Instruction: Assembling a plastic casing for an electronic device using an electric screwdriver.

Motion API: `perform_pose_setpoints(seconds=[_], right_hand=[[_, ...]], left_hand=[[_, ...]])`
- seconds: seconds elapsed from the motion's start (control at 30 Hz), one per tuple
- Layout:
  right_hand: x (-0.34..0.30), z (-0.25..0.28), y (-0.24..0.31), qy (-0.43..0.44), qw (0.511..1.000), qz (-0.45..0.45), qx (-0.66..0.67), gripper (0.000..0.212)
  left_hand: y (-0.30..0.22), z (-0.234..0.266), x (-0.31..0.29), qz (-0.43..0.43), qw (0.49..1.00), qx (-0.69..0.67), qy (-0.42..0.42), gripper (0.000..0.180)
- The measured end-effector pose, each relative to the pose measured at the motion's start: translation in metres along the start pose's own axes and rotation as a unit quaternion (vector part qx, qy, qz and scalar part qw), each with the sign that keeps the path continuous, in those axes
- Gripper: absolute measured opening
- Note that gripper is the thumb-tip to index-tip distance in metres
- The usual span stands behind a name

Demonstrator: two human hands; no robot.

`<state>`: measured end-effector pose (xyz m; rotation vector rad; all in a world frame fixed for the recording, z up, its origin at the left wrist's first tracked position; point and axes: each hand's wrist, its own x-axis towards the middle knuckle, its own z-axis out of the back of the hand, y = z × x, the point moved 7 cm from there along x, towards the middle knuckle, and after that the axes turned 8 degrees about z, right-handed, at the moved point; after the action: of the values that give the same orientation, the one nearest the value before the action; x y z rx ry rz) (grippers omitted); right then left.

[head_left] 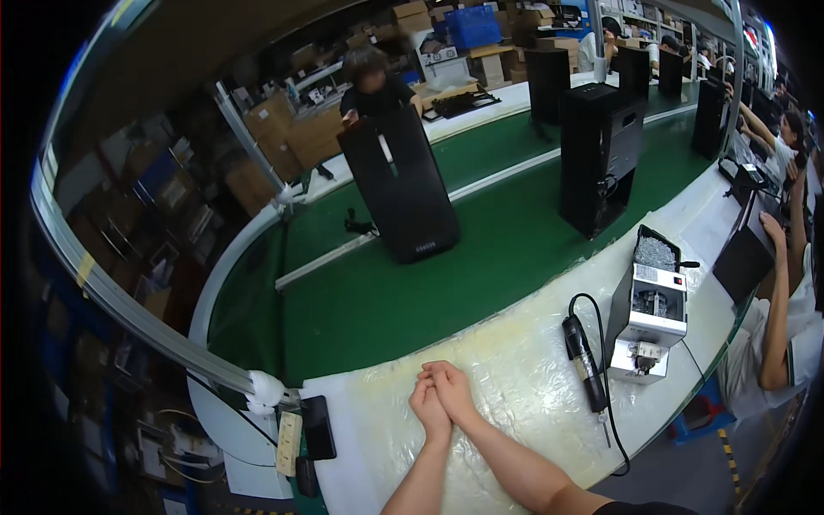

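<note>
My left hand [428, 408] and my right hand [453, 394] rest together on the plastic-covered worktop [506, 386], the right partly over the left. Their fingers are folded closed against each other, and no object shows in them. To the right of my hands lies a black electric screwdriver [584, 365] with a cord, its bit pointing toward me. Beside it stands a silver screw feeder [657, 305], with a black tray of small screws [656, 251] behind it.
A green conveyor [369, 318] runs beyond the worktop. It carries a tilted black tower case [403, 189], an open black case [596, 159] and several more. A person [373, 90] stands behind the tilted case. At left lie a phone [318, 427] and power strip [289, 444]. Co-workers sit at right.
</note>
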<state>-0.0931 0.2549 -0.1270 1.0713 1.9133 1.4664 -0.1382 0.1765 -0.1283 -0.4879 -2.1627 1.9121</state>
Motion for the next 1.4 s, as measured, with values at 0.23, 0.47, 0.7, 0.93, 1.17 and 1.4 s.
perform_pose_setpoints(seconds=[0.23,0.47,0.7,0.93,1.17,1.4], right_hand=[[0.004,0.015,0.004,-0.113,0.992,0.053,0.016,0.029],[0.008,0.007,-0.015,0.006,0.995,-0.057,0.076,0.027],[0.001,0.001,-0.007,0.032,0.993,-0.071,0.085,0.027],[0.003,-0.001,-0.014,0.036,0.994,-0.067,0.083,0.027],[0.006,0.004,-0.007,0.029,0.995,-0.062,0.068,0.027],[0.002,0.001,-0.004,0.033,0.993,-0.077,0.087,0.027]], left_hand=[[-0.07,-0.04,0.032,-0.042,0.916,0.365,0.162,0.016],[-0.254,-0.18,0.067,-0.558,0.738,0.36,0.12,0.015],[-0.33,-0.219,0.168,-0.555,0.666,0.497,-0.042,0.036],[-0.289,-0.203,0.196,-0.437,0.664,0.606,-0.026,0.058],[-0.295,-0.191,0.092,-0.536,0.633,0.557,-0.028,0.033],[-0.329,-0.226,0.087,-0.644,0.636,0.421,-0.052,0.032]])
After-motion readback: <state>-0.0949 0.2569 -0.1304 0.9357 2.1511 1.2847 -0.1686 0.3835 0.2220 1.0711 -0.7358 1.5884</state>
